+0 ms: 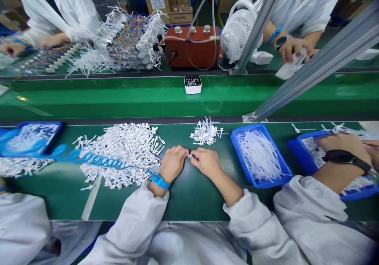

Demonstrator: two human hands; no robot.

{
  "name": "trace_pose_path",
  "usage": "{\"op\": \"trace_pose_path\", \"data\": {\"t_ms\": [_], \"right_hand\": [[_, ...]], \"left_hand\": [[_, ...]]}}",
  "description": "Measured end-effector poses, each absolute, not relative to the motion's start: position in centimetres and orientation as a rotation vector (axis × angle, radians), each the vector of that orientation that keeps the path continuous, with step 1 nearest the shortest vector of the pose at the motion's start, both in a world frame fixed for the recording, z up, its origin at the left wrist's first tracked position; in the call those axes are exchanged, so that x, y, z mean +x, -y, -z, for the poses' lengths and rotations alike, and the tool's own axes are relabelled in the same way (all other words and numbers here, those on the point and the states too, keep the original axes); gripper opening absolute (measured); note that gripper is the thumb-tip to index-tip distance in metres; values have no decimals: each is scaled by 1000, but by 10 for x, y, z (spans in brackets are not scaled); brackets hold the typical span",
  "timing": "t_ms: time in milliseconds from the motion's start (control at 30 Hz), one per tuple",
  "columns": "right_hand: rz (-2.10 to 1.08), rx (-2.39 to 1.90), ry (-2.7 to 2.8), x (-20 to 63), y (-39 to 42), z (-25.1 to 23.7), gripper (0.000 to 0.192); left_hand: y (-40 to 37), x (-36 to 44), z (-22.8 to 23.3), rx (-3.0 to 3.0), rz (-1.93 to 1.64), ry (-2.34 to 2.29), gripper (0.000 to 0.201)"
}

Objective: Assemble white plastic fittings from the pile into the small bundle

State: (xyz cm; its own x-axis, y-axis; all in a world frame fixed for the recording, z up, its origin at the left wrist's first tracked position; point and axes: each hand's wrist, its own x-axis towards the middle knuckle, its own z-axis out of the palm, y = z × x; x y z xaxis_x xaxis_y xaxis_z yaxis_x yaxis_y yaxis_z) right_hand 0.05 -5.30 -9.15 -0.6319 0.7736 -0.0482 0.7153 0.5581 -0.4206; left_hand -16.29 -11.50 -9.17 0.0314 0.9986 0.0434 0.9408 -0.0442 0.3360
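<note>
Assembly station, seen from above. The left hand (172, 163) and right hand (206, 161) meet at the middle of the green tabletop (189, 194), fingertips pinched together on one small white part (190, 155) held between them just above the surface. Both hands are closed on that part; its exact shape is too small to tell. Judged step: joining or fitting a single piece by fingertip pressure. The next move would call for a fine, steady pinch and close alignment, as the part is tiny and largely hidden by the fingers.

Pose: both forearms angle inward from the lower edge, wrists low near the tabletop, knuckles up. The left wrist carries a blue strap (160, 181) with a coiled cord (97, 160) running leftward.

Surroundings: a large pile (124, 152) of white parts lies just left of the hands; a smaller heap (205, 132) sits just beyond them. A blue tray (235, 139) of thin white pieces stands to the right. A co-worker's arm (337, 166) reaches into a second tray (296, 148) further right.
</note>
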Motion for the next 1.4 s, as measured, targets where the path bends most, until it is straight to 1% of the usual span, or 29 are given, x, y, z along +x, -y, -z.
{"op": "trace_pose_path", "data": {"t_ms": [333,500,633,767,833,1100,1300,1400], "right_hand": [[-577,-1253,2682,1,53,92,22],[-573,-1242,2705,2,53,91,22],[-591,-1244,2701,2,53,89,24],[-615,-1261,2685,0,53,87,25],[-619,-1256,2680,0,53,87,25],[-622,-1277,2697,0,53,88,26],[-625,-1261,2694,0,54,90,27],[-631,-1281,2686,0,54,92,26]], "left_hand": [[117,-162,98,2212,-330,-1979,17],[115,-165,95,2312,-304,-1897,18],[114,-173,94,2286,-444,-1796,17],[115,-179,98,2153,-668,-1833,18],[115,-178,100,2117,-710,-1838,19],[112,-173,97,2190,-489,-1863,27],[112,-167,95,2251,-337,-1881,25],[112,-168,85,2290,-227,-1861,22]]}}
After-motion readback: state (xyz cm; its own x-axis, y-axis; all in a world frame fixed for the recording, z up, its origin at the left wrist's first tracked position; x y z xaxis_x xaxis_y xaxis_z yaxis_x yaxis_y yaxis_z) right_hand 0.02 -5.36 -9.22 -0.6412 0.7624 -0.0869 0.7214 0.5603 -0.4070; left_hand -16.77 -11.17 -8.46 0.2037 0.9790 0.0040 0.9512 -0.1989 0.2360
